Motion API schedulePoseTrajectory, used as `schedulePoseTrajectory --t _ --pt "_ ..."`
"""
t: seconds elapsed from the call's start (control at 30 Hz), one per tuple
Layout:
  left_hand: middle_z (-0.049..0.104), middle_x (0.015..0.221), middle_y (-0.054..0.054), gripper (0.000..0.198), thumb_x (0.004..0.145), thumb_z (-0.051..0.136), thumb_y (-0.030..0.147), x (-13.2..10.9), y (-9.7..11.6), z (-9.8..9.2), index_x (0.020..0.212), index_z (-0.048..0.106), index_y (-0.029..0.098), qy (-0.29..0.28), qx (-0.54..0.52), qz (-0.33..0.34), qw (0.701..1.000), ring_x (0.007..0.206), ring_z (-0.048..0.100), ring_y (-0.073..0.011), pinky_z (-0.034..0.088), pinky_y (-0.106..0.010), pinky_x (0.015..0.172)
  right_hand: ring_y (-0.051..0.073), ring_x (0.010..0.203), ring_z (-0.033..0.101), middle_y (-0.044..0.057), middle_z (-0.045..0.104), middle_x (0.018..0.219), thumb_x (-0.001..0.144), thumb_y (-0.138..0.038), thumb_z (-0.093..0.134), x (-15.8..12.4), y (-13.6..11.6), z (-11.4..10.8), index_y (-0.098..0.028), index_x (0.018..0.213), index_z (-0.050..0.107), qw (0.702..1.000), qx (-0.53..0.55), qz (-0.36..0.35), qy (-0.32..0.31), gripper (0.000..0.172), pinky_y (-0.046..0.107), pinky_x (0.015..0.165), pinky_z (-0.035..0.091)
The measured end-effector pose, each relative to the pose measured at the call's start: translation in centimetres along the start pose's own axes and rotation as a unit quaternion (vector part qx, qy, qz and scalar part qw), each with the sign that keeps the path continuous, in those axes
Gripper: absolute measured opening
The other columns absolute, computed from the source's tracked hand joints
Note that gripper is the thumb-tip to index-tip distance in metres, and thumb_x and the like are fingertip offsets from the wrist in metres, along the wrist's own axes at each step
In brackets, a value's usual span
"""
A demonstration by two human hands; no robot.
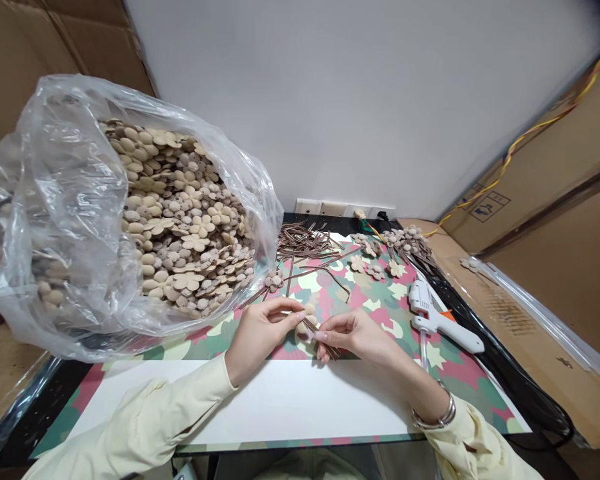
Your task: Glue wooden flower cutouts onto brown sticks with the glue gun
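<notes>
My left hand (266, 333) pinches the edge of a beige fabric flower (307, 327) between thumb and fingertips. Across the flower lies a small bundle of thin brown cords (331, 349), pinched in my right hand (353, 337). Both hands are close together above the white sheet's far edge. Just beyond my left hand sits a grey-brown flower with cords (274, 280). A white glue gun (437, 320) lies to the right of my right hand, its nozzle side toward the mat.
A large clear plastic bag (70, 220) full of fabric flowers (195, 227) stands at left. Behind are a heap of brown cords (310, 241) and a pile of flowers (407, 241). White paper (280, 403) covers the camouflage mat's front. Cardboard boxes (555, 200) flank the right.
</notes>
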State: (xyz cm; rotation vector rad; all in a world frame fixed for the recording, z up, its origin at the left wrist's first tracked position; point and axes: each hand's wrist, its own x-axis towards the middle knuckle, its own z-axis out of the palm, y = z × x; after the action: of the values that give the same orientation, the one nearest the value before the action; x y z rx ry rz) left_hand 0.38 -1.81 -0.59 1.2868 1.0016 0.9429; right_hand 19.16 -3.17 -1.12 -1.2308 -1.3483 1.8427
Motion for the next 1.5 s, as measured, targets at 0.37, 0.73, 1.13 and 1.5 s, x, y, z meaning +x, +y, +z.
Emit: schedulePoseTrajectory --t 0.37,0.73,1.13,1.5 --pt "0.071 0.069 -0.005 0.017 0.072 0.066 0.028 0.1 0.5 -0.3 0.079 0.065 0.012 -0.004 0.012 -0.010 1.000 0.066 0.067 -0.0179 0.053 -0.024 0.065 0.009 0.048 0.043 0.002 0.060 0.057 0.079 -0.041 0.055 -0.6 -0.9 -0.5 -0.013 0.071 0.071 0.980 -0.189 -0.030 0.056 0.034 0.022 0.046 0.031" --pt "0.071 0.082 -0.006 0.035 0.073 0.066 0.031 0.4 0.3 -0.6 0.102 0.061 0.012 -0.027 -0.018 -0.074 0.997 0.074 0.068 -0.0196 0.054 -0.027 0.069 0.009 0.046 0.044 0.001 0.057 0.054 0.080 -0.053 0.050 -0.2 -0.6 -0.6 -0.015 0.066 0.062 0.980 -0.178 -0.021 0.087 0.042 0.021 0.045 0.031" --pt "0.070 0.078 -0.004 0.029 0.072 0.066 0.036 0.7 -0.2 -0.4 0.089 0.059 0.013 0.004 -0.042 -0.081 0.996 0.078 0.067 -0.0188 0.054 -0.028 0.075 0.004 0.035 0.040 -0.001 0.057 0.049 0.076 -0.046 0.060 -0.3 -0.5 -0.8 -0.012 0.067 0.063 0.999 -0.033 0.001 0.012 0.035 0.018 0.037 0.027" --pt "0.071 0.074 -0.003 0.023 0.076 0.062 0.035 0.4 0.1 -0.2 0.086 0.057 0.015 0.025 0.017 -0.049 0.998 0.075 0.068 -0.0188 0.052 -0.025 0.066 0.010 0.045 0.053 0.004 0.065 0.063 0.074 -0.045 0.062 0.1 0.0 -1.0 -0.014 0.075 0.063 0.989 -0.122 -0.027 0.082 0.032 0.021 0.041 0.038"
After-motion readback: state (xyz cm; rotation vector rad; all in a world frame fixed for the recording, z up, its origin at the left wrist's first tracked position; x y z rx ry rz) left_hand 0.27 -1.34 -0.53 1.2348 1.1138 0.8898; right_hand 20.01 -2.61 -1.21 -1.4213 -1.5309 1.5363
